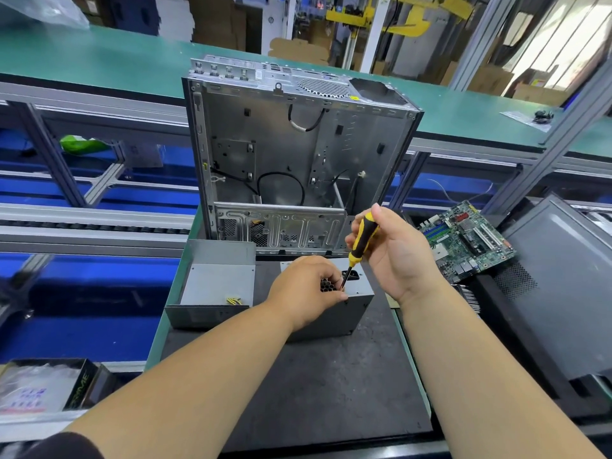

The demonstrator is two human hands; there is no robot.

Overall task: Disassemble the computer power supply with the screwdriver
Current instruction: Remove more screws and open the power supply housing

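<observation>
A: Power supply (344, 313) — where is it?

B: It is the grey box on the dark mat (314, 385), on the table (159, 342), right in front of the person. It stands just before the big case (291, 154).

A: What is the case like?

B: It is a grey metal computer case, open on the near side. You can see black wires inside it. It stands upright at the back of the mat.

A: What else is big?

B: A dark flat panel (559, 293) lies on the right. An open grey metal cover (215, 286) sits just left of the power supply, with small yellow wires in it. A green board (463, 240) lies to the right, between the case and the panel.

A: What is the left hand (308, 286) doing?

B: It rests on top of the power supply. Its fingers are curled over the holes there and hold the box steady.

A: And the right hand (387, 250)?

B: Its fingers are curled round the screwdriver (359, 246). The handle is yellow and black. The tool leans a bit, and its dark tip points down at the top of the power supply, just beside the left hand's fingers.

A: Does the tip touch a screw?

B: I cannot tell. It is too small to see.
</observation>
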